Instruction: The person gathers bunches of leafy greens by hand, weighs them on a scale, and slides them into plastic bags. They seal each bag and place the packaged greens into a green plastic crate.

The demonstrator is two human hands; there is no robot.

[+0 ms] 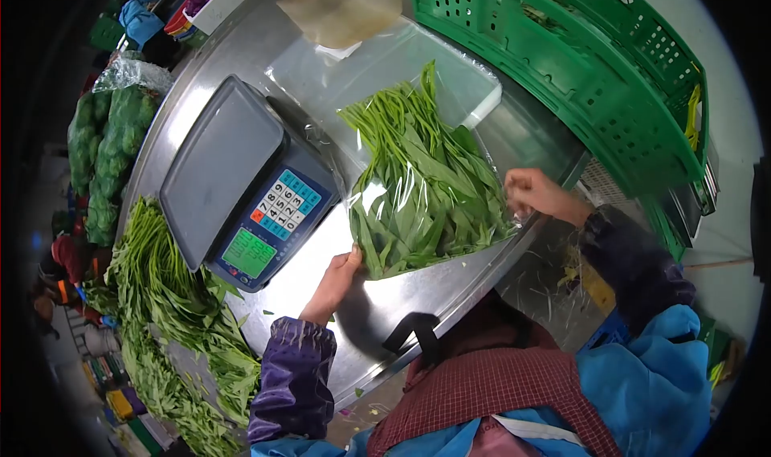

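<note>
A clear plastic bag full of leafy green vegetables lies on the metal table, stems pointing away from me, leaves toward me. At the bag's near left corner, my left hand is closed on its edge. My right hand is at the bag's right side, its fingers curled against the plastic and slightly blurred. Left of the bag stands a scale with a grey pan and a lit green display.
Loose greens are heaped along the table's left side. Green crates stand at the upper right. Beyond the bag are stacked clear bags and brown paper. Netted green produce and another person appear at the far left.
</note>
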